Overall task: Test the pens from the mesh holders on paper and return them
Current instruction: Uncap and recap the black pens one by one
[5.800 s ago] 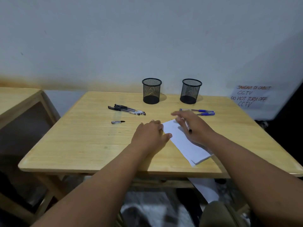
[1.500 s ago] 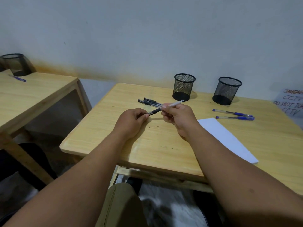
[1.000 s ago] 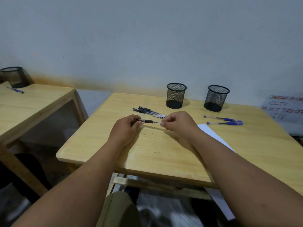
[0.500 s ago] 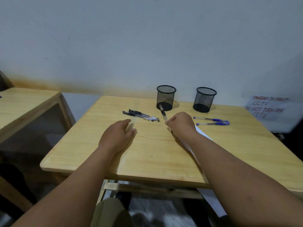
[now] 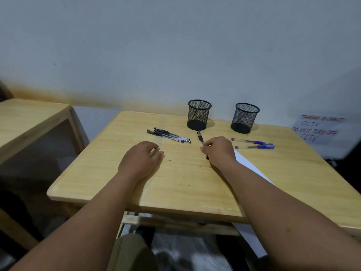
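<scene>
Head view: right hand point(image 5: 218, 151) at frame centre is pinched around a black pen point(image 5: 201, 138), capped end pointing up toward the left mesh holder point(image 5: 198, 115), probably lined up to drop it in. Left hand point(image 5: 139, 160) lies loose and empty on the table point(image 5: 175, 184), fingers slightly curled (likely just bracing). Paper point(image 5: 248, 165) sits partly under the right wrist. Black pens point(image 5: 168, 135) lie bunched upper left of the hands; two blue pens point(image 5: 254, 144) lie right of centre, below the right mesh holder point(image 5: 245, 118). Both holders look empty.
</scene>
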